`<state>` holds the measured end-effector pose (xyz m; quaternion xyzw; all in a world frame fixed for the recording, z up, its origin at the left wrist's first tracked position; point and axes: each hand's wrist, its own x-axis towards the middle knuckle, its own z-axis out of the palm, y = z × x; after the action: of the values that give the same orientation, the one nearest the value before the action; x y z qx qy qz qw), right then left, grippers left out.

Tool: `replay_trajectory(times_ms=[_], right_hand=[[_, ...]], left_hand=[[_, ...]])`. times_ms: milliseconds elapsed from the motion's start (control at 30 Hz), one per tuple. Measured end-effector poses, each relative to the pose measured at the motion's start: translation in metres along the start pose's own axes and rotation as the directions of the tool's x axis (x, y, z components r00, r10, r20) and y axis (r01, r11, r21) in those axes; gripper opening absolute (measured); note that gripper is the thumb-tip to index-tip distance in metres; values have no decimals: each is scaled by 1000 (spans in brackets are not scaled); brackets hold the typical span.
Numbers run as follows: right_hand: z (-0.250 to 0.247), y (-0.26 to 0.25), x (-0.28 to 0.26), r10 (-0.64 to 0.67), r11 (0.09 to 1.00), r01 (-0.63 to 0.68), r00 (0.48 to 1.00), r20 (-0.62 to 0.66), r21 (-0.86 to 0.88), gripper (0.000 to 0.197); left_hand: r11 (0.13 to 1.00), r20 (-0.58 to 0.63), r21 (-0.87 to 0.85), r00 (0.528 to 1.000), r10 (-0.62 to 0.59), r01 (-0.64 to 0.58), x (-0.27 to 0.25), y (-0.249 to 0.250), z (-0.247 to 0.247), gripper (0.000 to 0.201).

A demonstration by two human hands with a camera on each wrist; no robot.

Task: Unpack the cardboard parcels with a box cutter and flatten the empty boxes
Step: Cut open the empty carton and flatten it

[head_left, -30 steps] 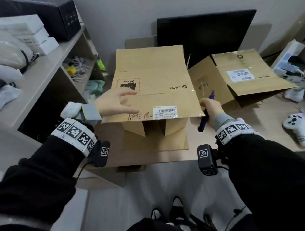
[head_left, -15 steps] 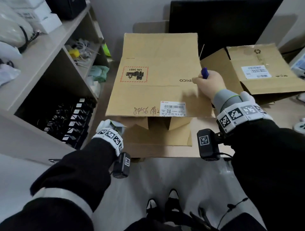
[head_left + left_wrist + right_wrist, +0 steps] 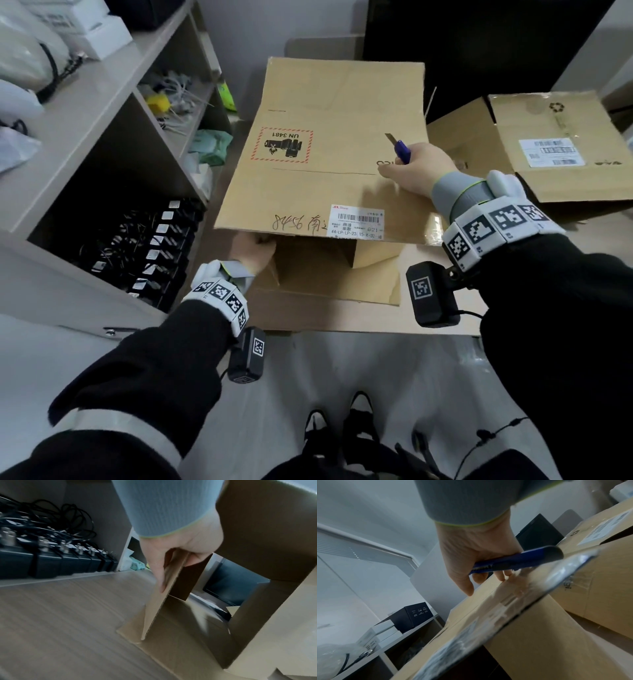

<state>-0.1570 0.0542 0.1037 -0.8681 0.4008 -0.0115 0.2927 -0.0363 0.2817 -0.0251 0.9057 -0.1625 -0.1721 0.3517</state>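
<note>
A large brown cardboard box [image 3: 318, 144] with a UN 3481 label lies on its side on the desk, its open end toward me. My right hand [image 3: 416, 168] rests on the box's top panel and grips a blue box cutter [image 3: 401, 150] with its blade out; in the right wrist view the box cutter [image 3: 513, 561] lies in the curled fingers above the box [image 3: 530, 615]. My left hand [image 3: 255, 251] reaches under the top panel at the near left corner. In the left wrist view my left hand [image 3: 173, 563] pinches a side flap [image 3: 159, 608] of the box edge-on.
A second opened cardboard box [image 3: 534, 150] lies at the right on the desk [image 3: 445, 318]. A shelf unit [image 3: 113, 113] with cables, chargers and white boxes stands at the left. A dark monitor [image 3: 479, 51] stands behind the boxes.
My left hand left the top panel, dropped low and took hold of the side flap at the near left corner. My right hand with the cutter moved up onto the top panel.
</note>
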Motion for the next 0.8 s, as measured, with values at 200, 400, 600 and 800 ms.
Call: replay_trajectory(times_ms=[200, 400, 600, 800], right_hand=[[5, -22, 9, 21, 996, -25, 999, -42, -90, 33], [16, -44, 19, -24, 976, 12, 998, -49, -219, 29], [33, -43, 30, -21, 935, 29, 999, 27, -355, 30], [39, -53, 37, -62, 911, 78, 997, 54, -406, 37]], left_hand=[[946, -31, -254, 976, -216, 201, 5, -33, -29, 11], [834, -13, -479, 948, -318, 273, 7, -45, -43, 31], [765, 29, -566, 935, -353, 306, 15, -56, -43, 42], [788, 65, -528, 940, -334, 316, 21, -67, -45, 43]])
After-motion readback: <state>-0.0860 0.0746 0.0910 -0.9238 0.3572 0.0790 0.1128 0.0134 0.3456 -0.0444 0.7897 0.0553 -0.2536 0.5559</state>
